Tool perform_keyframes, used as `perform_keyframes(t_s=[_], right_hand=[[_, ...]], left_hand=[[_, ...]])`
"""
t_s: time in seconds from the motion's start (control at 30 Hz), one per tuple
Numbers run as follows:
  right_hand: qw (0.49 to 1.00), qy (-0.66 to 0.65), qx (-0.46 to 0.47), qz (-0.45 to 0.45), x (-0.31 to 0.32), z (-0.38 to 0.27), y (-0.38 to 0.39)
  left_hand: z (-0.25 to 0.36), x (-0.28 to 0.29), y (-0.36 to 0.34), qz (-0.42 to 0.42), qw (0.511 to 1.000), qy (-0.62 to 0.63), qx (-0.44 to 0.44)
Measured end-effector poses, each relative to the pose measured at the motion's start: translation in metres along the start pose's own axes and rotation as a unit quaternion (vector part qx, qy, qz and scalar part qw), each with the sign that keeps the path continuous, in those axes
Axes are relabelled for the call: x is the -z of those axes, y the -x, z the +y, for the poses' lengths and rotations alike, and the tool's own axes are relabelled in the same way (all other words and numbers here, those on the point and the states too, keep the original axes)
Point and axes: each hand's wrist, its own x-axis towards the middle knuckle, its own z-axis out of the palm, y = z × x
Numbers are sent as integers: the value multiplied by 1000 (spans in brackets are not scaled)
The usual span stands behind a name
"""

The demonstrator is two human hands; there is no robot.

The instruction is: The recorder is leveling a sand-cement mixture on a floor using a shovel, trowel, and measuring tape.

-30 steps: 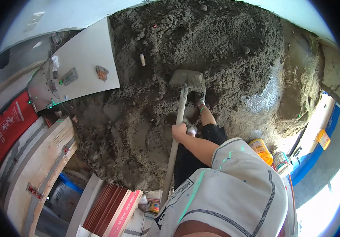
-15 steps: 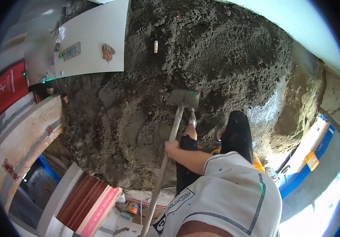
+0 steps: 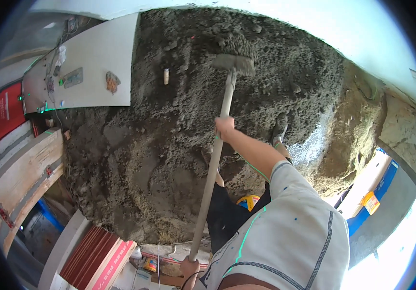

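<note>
A long-handled shovel (image 3: 210, 174) reaches away from me, slanting from the lower left up to the upper middle. My right hand (image 3: 225, 127) is closed round the middle of its pale handle, with the arm stretched out. Down by the handle's end, my left hand (image 3: 189, 267) grips it too. The wide grey blade (image 3: 232, 63) is at the far side of the damp mortar-like mix (image 3: 169, 140) that covers the floor. A clump of loose dark mix (image 3: 238, 44) shows at the blade's front edge; whether it lies on the blade or just beyond, I cannot tell.
To the left lies a pale board (image 3: 99, 60) with a trowel (image 3: 73, 77) and a crumpled brown lump (image 3: 112, 82). A small cylinder (image 3: 166, 76) stands out on the mix. Stacked red-brown boards (image 3: 89, 253) sit lower left. Beside my legs is a yellow container (image 3: 248, 202).
The shovel blade has gone from near my feet out to the far side, with loose mix at its front. My right arm has stretched forward, and my left hand now shows on the handle's end.
</note>
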Motion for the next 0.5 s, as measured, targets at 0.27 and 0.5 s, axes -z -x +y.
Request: perform_keyframes(t_s=[0.27, 0.5], right_hand=[[967, -196, -68, -147, -4, -108, 85], [889, -336, -147, -275, -95, -171, 63]], left_hand=[[25, 138, 77, 165, 986, -29, -16], [110, 313, 103, 397, 906, -146, -25]])
